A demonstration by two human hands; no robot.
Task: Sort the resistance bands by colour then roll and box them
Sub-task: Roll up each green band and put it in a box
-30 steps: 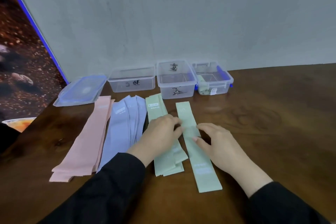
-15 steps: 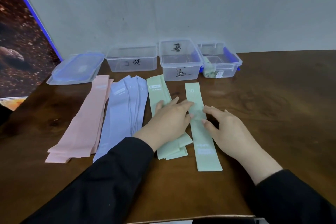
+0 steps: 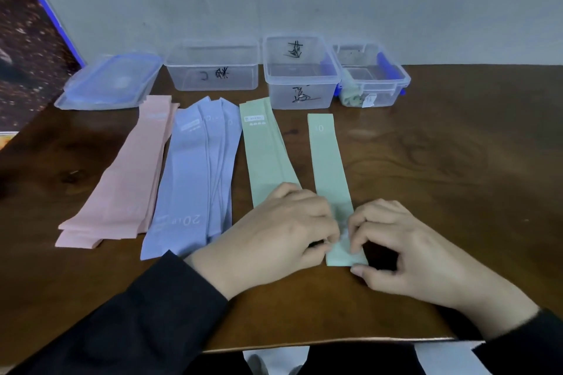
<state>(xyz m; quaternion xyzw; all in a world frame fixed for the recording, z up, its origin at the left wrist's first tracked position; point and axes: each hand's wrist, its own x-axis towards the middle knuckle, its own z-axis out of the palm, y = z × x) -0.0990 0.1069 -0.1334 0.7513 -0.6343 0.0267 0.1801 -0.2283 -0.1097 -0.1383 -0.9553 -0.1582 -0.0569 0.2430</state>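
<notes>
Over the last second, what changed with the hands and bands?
Both hands slid from mid-band to the near end of the single pale green flat band; left hand and right hand now pinch it. Pink, lilac and green stacks and clear boxes stayed put.

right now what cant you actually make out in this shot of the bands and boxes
All in the head view:
- Near end of the single green band: both hands, left hand and right hand, cover it, so whether a roll has started is unclear.
- Near ends of the green stack: hidden under the left hand.
- Black writing on the middle box: too blurred to read.
- Contents of the right box: a greenish bundle, detail too small.
</notes>
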